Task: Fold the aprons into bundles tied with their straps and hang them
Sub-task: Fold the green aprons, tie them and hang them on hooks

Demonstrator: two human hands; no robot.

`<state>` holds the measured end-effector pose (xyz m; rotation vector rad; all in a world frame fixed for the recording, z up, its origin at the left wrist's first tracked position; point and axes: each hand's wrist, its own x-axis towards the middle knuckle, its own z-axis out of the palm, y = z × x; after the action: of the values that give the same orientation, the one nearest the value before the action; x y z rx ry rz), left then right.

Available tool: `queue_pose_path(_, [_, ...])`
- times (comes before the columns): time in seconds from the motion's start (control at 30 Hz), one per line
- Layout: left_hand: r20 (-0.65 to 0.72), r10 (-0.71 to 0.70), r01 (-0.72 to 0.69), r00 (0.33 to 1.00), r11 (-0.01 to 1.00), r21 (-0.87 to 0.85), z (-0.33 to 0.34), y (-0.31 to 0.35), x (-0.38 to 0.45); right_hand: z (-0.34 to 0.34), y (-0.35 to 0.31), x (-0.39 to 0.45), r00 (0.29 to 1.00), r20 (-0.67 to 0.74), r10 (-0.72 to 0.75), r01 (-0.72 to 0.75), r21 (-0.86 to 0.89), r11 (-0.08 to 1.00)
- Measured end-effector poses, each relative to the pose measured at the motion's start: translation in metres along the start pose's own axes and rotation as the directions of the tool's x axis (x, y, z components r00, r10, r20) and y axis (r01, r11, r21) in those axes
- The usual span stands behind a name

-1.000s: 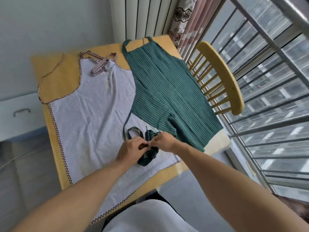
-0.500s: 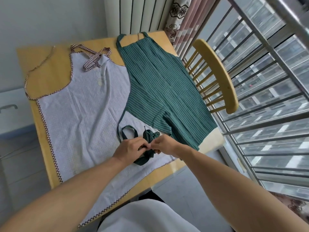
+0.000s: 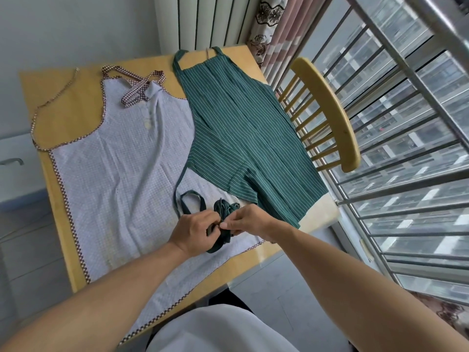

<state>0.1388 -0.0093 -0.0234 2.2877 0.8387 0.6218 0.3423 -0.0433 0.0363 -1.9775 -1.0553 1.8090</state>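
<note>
A green striped apron (image 3: 243, 138) lies flat on the right half of the wooden table (image 3: 63, 102), partly over a pale lilac checked apron (image 3: 121, 179) with brown gingham trim. The green apron's waist strap (image 3: 191, 199) loops across the lilac cloth and ends in a bunched knot (image 3: 223, 209) near the front edge. My left hand (image 3: 195, 231) and my right hand (image 3: 250, 219) meet at that bunch, both pinching the green strap between fingertips. The lilac apron's gingham neck strap (image 3: 137, 90) lies crossed at the far end.
A wooden spindle-back chair (image 3: 327, 110) stands against the table's right side. Behind it runs a metal window railing (image 3: 406, 153). A white radiator (image 3: 203, 19) and a patterned curtain (image 3: 269, 24) are at the far end. A pale cabinet with a handle (image 3: 12, 162) is on the left.
My hands stay on the bunched green strap, with only small finger movement. The view has shifted slightly.
</note>
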Motion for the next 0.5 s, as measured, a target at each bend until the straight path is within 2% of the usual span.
queue_pose_path(0.1, [0.036,-0.091,0.093,0.995,0.994,-0.061,-0.001,0.000,0.003,-0.009,-0.003,0.001,0.999,-0.020,-0.030,0.028,-0.105,0.994])
queue_pose_path(0.23, [0.005,-0.130,0.130,0.991,0.986,-0.100,0.000,0.002,0.005,-0.006,-0.007,0.004,0.970,-0.152,-0.188,0.102,-0.447,0.889])
queue_pose_path(0.3, [-0.011,-0.170,0.167,0.985,0.980,-0.112,0.002,0.004,0.006,-0.001,-0.003,0.008,0.950,-0.198,-0.242,0.125,-0.468,0.875])
queue_pose_path(0.37, [-0.013,-0.212,0.208,0.977,0.968,-0.138,0.004,0.004,0.007,0.003,0.000,0.009,0.946,-0.175,-0.274,0.152,-0.505,0.850])
queue_pose_path(0.5, [-0.001,-0.276,0.274,0.961,0.955,-0.118,-0.002,0.000,0.016,0.006,0.004,0.006,0.917,-0.063,-0.393,0.241,-0.699,0.674])
